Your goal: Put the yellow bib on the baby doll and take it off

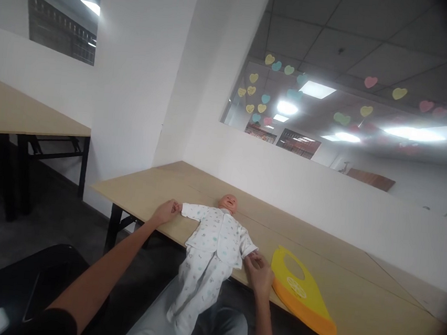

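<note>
A baby doll (217, 233) in white patterned pyjamas lies on its back on the wooden table (146, 184). Its head points to the wall, and its legs hang over the front edge onto my lap. Both doll arms are spread sideways. My left hand (166, 212) is closed around the doll's hand at the left. At the other side, my right hand (260, 272) pinches the doll's other hand by the sleeve cuff. Just right of my right hand lies a yellow bib (299, 285) with an orange lower edge.
A white wall with a window (344, 105) bearing heart-shaped notes stands behind the table. Another table (27, 112) is at the far left. A black object (56, 267), seemingly a chair or bag, sits at lower left, beside my left arm.
</note>
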### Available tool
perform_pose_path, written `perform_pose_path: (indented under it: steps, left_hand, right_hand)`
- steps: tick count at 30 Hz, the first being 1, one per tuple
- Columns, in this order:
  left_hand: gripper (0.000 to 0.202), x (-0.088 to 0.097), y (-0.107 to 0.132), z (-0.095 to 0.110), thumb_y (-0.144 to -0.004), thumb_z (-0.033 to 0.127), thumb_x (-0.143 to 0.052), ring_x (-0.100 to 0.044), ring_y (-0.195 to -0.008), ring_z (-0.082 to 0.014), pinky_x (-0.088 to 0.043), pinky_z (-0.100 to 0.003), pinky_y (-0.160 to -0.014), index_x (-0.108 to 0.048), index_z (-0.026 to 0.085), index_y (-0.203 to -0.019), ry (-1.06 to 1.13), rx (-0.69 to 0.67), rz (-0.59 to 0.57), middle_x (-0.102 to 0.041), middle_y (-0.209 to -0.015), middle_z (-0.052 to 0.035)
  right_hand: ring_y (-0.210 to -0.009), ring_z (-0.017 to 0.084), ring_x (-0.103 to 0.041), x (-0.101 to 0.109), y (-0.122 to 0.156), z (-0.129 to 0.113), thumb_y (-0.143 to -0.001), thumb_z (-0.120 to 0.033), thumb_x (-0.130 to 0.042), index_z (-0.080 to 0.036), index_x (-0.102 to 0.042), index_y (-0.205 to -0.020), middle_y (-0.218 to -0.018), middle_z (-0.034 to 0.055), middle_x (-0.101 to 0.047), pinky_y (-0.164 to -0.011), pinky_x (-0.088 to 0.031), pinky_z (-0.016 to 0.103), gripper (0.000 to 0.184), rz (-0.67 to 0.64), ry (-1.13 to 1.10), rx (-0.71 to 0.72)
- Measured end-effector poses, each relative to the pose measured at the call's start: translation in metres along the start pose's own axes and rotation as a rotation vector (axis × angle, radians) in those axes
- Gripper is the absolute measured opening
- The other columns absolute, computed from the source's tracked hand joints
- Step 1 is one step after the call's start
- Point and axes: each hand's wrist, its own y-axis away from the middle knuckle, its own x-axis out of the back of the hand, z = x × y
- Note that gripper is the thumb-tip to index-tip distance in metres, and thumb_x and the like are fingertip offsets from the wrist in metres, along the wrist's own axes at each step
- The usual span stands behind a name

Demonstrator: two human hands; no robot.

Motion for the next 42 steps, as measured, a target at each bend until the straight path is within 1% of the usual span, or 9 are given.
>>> perform_pose_path:
  steps: [11, 17, 22, 28, 32, 34, 36, 39, 42]
  left_hand:
    - [0.033, 0.001, -0.001, 0.001, -0.093, 0.046, -0.052, -0.066, -0.088, -0.0213, -0.046, -0.031, -0.078, -0.059, 0.018, -0.108, -0.027, 0.021, -0.015, -0.072, -0.104, -0.0103]
    - [0.035, 0.001, -0.003, 0.000, -0.093, 0.049, -0.048, -0.066, -0.089, -0.0212, -0.047, -0.030, -0.078, -0.058, 0.018, -0.107, -0.029, 0.018, -0.018, -0.071, -0.104, -0.0097]
    - [0.038, 0.003, -0.003, -0.001, -0.092, 0.052, -0.048, -0.067, -0.089, -0.0225, -0.049, -0.032, -0.078, -0.059, 0.018, -0.106, -0.039, 0.014, -0.012, -0.072, -0.102, -0.0104]
    - [0.042, 0.009, -0.001, 0.006, -0.091, 0.057, -0.048, -0.068, -0.088, -0.0224, -0.052, -0.033, -0.081, -0.059, 0.018, -0.105, -0.012, 0.027, -0.022, -0.073, -0.102, -0.0102]
    - [0.050, 0.013, -0.001, 0.005, -0.088, 0.064, -0.048, -0.069, -0.090, -0.0246, -0.053, -0.035, -0.082, -0.060, 0.019, -0.106, 0.035, 0.045, -0.017, -0.074, -0.103, -0.0107]
    - [0.054, 0.014, -0.001, 0.001, -0.087, 0.068, -0.050, -0.070, -0.093, -0.0253, -0.053, -0.036, -0.085, -0.060, 0.019, -0.107, 0.082, 0.059, -0.023, -0.075, -0.102, -0.0099]
    - [0.058, 0.015, -0.001, -0.003, -0.084, 0.072, -0.053, -0.071, -0.095, -0.0257, -0.054, -0.036, -0.088, -0.061, 0.020, -0.109, 0.125, 0.073, -0.047, -0.076, -0.102, -0.0090]
    - [0.062, 0.015, -0.001, -0.007, -0.082, 0.076, -0.055, -0.071, -0.097, -0.0264, -0.054, -0.037, -0.089, -0.063, 0.020, -0.109, 0.143, 0.074, -0.051, -0.077, -0.104, -0.0092]
    - [0.063, 0.015, 0.002, -0.004, -0.081, 0.076, -0.056, -0.071, -0.094, -0.0259, -0.054, -0.036, -0.086, -0.065, 0.020, -0.109, 0.141, 0.096, -0.040, -0.077, -0.102, -0.0090]
  right_hand:
    - [-0.119, 0.039, -0.069, 0.000, -0.001, -0.004, -0.068, -0.063, -0.067, -0.019, -0.070, -0.073, -0.121, 0.0153, -0.073, -0.096, -0.056, 0.041, 0.045, -0.005, 0.028, -0.009]
    - [-0.114, 0.035, -0.072, -0.004, -0.005, 0.002, -0.067, -0.060, -0.068, -0.019, -0.070, -0.071, -0.112, 0.0146, -0.076, -0.094, -0.057, 0.039, 0.041, 0.011, 0.014, -0.026]
    - [-0.114, 0.035, -0.072, -0.006, -0.006, 0.003, -0.068, -0.055, -0.070, -0.020, -0.071, -0.071, -0.116, 0.0135, -0.076, -0.094, -0.056, 0.039, 0.035, 0.039, 0.012, -0.035]
    - [-0.115, 0.035, -0.072, -0.005, -0.002, -0.007, -0.068, -0.051, -0.069, -0.020, -0.070, -0.071, -0.114, 0.0136, -0.076, -0.100, -0.054, 0.042, 0.031, 0.014, -0.020, -0.088]
    - [-0.106, 0.034, -0.075, -0.001, 0.001, -0.009, -0.068, -0.054, -0.070, -0.021, -0.069, -0.077, -0.105, 0.0134, -0.078, -0.089, -0.060, 0.039, 0.034, -0.013, -0.042, -0.066]
    - [-0.098, 0.032, -0.077, 0.011, -0.004, -0.006, -0.070, -0.057, -0.068, -0.021, -0.070, -0.086, -0.102, 0.0128, -0.078, -0.080, -0.062, 0.036, 0.039, -0.075, -0.102, -0.057]
    - [-0.093, 0.030, -0.077, 0.033, -0.018, 0.001, -0.074, -0.059, -0.062, -0.019, -0.070, -0.094, -0.101, 0.0135, -0.078, -0.076, -0.062, 0.035, 0.045, -0.074, -0.114, -0.045]
    - [-0.090, 0.031, -0.076, 0.086, -0.058, 0.024, -0.068, -0.062, -0.057, -0.018, -0.069, -0.090, -0.099, 0.0165, -0.077, -0.082, -0.061, 0.040, 0.051, 0.055, 0.028, -0.013]
    - [-0.092, 0.036, -0.074, 0.145, -0.105, 0.063, -0.057, -0.053, -0.056, -0.020, -0.064, -0.079, -0.096, 0.0210, -0.075, -0.088, -0.057, 0.047, 0.041, 0.141, 0.249, -0.127]
